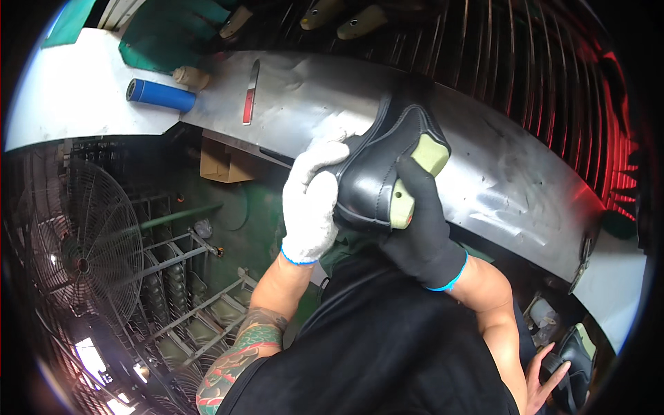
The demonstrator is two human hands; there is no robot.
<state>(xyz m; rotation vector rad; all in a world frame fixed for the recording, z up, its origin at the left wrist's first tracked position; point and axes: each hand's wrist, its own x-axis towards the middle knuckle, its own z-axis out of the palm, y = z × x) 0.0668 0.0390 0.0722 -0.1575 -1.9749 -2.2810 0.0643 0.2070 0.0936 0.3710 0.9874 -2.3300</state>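
Note:
A black leather shoe upper [366,183] sits on a pale green shoe last [430,155], held up over the near edge of the metal bench. My left hand [311,200], in a white glove, grips the upper's left side, its thumb bent toward the leather. On the other side my right hand [423,235], in a dark grey glove, closes round the last, with fingers across its green surface. Part of the right palm and the underside of the shoe are hidden. Farther back on the bench lies a knife [249,100] with a red handle.
The metal bench [498,173] runs across, with dark bars [539,76] and several lasts [363,24] behind. At left are a blue cylinder [162,95], a cardboard box [221,162], a large fan [83,242] and shoe racks. Another person's hand [543,380] touches a black shoe [577,366].

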